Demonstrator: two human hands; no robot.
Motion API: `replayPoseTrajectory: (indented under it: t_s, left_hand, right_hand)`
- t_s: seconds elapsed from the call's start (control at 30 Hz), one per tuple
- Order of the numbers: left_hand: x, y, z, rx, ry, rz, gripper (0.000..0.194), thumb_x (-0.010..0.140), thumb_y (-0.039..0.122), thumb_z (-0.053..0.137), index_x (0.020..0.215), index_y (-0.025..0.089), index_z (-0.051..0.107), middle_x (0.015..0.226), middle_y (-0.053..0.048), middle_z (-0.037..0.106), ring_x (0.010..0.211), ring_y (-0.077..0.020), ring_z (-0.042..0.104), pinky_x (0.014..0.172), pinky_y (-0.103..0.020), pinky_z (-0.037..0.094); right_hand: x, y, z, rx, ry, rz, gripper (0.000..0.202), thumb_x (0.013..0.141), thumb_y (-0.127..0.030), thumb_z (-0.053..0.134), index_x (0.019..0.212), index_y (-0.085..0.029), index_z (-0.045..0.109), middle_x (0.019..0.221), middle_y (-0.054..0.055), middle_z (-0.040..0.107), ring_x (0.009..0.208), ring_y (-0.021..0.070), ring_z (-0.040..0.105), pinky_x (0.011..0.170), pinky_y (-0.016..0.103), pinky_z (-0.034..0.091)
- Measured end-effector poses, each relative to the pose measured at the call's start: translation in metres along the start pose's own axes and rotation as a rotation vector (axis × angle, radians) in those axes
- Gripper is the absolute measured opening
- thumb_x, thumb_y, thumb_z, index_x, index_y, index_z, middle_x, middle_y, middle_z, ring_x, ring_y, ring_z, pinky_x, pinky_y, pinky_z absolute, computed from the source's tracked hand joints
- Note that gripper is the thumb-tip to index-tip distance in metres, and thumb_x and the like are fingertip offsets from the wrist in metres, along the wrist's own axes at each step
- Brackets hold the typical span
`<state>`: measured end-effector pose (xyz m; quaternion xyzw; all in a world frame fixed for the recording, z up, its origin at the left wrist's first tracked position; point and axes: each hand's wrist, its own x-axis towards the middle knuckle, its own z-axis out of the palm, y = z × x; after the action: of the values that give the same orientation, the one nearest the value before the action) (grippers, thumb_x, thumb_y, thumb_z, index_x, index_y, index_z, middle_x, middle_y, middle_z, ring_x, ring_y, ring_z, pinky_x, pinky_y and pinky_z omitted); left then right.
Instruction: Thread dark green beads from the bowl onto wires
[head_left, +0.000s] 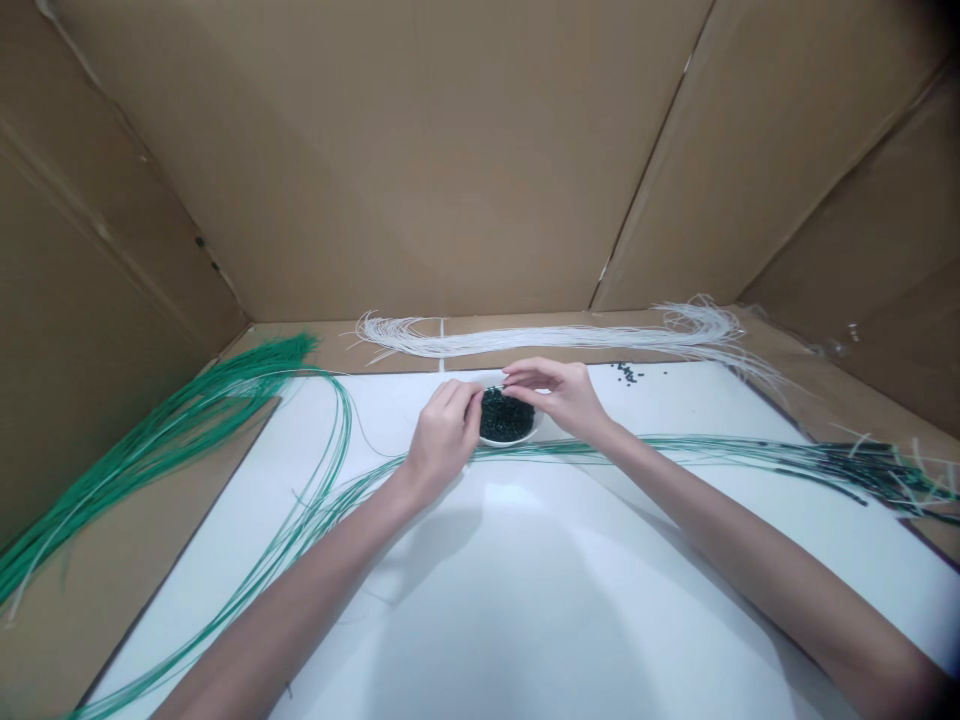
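Ref = white bowl point(506, 441). L to R:

Thick green bundle point(247, 370): well left of bowl, on the cardboard, off the board.

Thin green strands point(562, 450): come in from near left of bowl, pass along its near side, run on to its right.

Left hand point(444, 425): at bowl's left rim, fingers curled, thumb and index closed in a pinch. Whatever is in the pinch is too small to tell.

Dark pieces point(506, 415): heaped in the bowl, between the hands.

White strand bundle point(525, 342): behind bowl, reaching past it both ways.

Right hand point(556, 392): comes over bowl from its right, thumb and fingers nearly together above the far part of the heap. Dark speck by the tips; can't tell if it's gripped.

Spilled dark bits point(628, 374): right of bowl, a little behind it, on the white board point(495, 580).

Dark strand ends point(862, 465): far right of bowl, slightly nearer than it.

My read on doing this fingertip work well: light pinch, tips only. Work low over the bowl so drops land back in it. Brace the left against the rim, make fine moves with the right. Mind the strands under the wrists; a snag could tug the bowl.
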<state>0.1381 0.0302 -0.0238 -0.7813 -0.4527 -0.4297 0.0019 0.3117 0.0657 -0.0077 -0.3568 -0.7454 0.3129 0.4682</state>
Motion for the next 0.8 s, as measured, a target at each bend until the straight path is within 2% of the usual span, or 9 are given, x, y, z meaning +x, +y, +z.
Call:
replayPoseTrajectory:
  t_s: [0.27, 0.37, 0.57, 0.8]
  left_hand:
    - [-0.0010, -0.0001, 0.0017, -0.007, -0.027, 0.061, 0.015, 0.085, 0.016, 0.038, 0.083, 0.016, 0.053, 0.077, -0.004, 0.056, 0.074, -0.0140, 0.050, 0.071, -0.026, 0.042]
    - [-0.0013, 0.0002, 0.0019, -0.035, -0.036, 0.045, 0.015, 0.085, 0.016, 0.038, 0.083, 0.017, 0.053, 0.077, -0.004, 0.056, 0.074, -0.0137, 0.050, 0.070, -0.026, 0.042]
    - [0.0000, 0.0016, -0.0004, -0.103, -0.042, -0.086, 0.015, 0.085, 0.020, 0.040, 0.081, 0.017, 0.054, 0.075, -0.002, 0.056, 0.067, -0.0116, 0.050, 0.065, -0.023, 0.040]
    - [0.0008, 0.0016, -0.0021, -0.151, 0.006, -0.150, 0.014, 0.085, 0.021, 0.041, 0.082, 0.017, 0.055, 0.073, -0.001, 0.056, 0.064, -0.0099, 0.048, 0.063, -0.021, 0.038]
  right_hand:
    - [-0.0013, 0.0024, 0.0025, -0.095, -0.035, -0.066, 0.020, 0.071, -0.027, 0.060, 0.087, -0.017, 0.063, 0.079, 0.004, 0.069, 0.072, 0.0159, 0.066, 0.073, 0.029, 0.055]
    - [-0.0017, 0.0021, 0.0039, -0.101, -0.036, -0.064, 0.020, 0.070, -0.027, 0.061, 0.087, -0.017, 0.063, 0.079, 0.003, 0.069, 0.071, 0.0156, 0.066, 0.073, 0.029, 0.055]
    - [-0.0010, 0.0002, 0.0031, 0.137, -0.060, 0.092, 0.024, 0.065, -0.029, 0.065, 0.085, -0.016, 0.063, 0.082, 0.005, 0.069, 0.077, 0.0178, 0.065, 0.079, 0.033, 0.053]
    - [0.0025, 0.0033, 0.0020, 0.331, -0.037, 0.186, 0.025, 0.060, -0.026, 0.070, 0.081, -0.014, 0.063, 0.080, 0.005, 0.069, 0.077, 0.0187, 0.066, 0.081, 0.035, 0.052]
